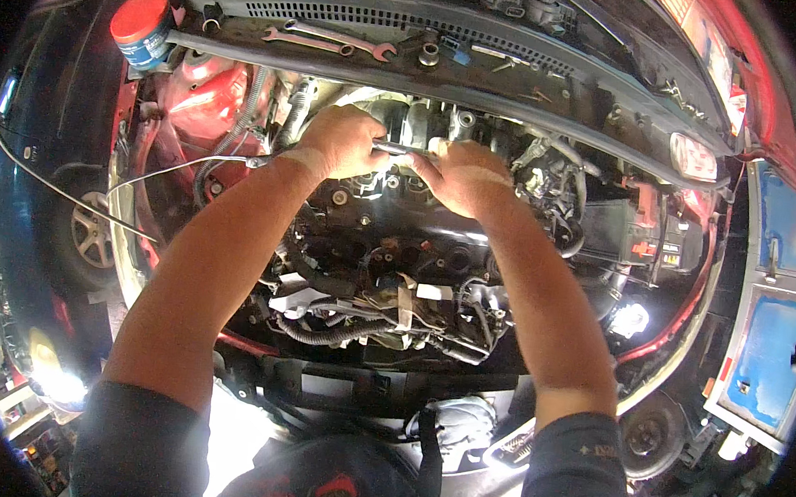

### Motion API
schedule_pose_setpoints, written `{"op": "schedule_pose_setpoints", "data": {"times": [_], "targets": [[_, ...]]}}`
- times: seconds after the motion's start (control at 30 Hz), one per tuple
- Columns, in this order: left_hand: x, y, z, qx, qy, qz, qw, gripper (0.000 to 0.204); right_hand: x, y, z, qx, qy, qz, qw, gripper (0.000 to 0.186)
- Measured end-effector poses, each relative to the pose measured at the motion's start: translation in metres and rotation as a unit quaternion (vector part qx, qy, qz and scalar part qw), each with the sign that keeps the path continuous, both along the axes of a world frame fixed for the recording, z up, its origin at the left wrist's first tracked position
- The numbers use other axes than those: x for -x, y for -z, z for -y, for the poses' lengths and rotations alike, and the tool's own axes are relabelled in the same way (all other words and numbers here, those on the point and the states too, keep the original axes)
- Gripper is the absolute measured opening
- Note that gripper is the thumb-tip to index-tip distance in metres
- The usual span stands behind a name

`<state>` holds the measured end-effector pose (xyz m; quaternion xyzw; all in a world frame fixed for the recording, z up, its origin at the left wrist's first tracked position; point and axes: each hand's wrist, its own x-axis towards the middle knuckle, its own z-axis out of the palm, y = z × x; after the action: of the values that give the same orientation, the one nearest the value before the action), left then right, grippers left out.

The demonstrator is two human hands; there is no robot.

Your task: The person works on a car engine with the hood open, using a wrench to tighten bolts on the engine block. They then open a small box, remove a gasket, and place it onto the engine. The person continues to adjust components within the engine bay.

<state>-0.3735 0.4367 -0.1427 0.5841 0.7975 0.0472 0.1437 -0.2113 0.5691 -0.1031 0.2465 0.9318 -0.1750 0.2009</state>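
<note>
Both my hands are raised over the upper part of an engine in an open bay. My left hand (341, 139) is closed round one end of a slim dark metal tool (392, 147), perhaps a ratchet or bar, lying level across the gap between my hands. My right hand (460, 171) grips the other end, its fingers curled and mostly turned away from me. The engine (389, 238) has hoses, bolts and connectors around and below my hands; what the tool meets is hidden.
Spanners (339, 43), sockets (428, 53) and a red-lidded blue tub (141, 32) sit along the cowl. A battery (652, 231) is at right, a blue-panelled case (770, 278) beyond. A dark car (44, 174) stands at left, and a thin cable (75, 189) crosses there.
</note>
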Motion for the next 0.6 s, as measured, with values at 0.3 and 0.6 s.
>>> {"op": "schedule_pose_setpoints", "data": {"times": [0.3,0.6], "targets": [[0.010,0.003,-0.001,-0.003,0.055,-0.004,0.998,0.033,-0.005,0.004,0.019,-0.058,0.059,-0.057,0.995,0.077],[0.012,0.010,0.002,-0.069,0.074,0.024,0.995,0.033,-0.004,-0.001,0.024,-0.043,0.086,-0.026,0.995,0.076]]}}
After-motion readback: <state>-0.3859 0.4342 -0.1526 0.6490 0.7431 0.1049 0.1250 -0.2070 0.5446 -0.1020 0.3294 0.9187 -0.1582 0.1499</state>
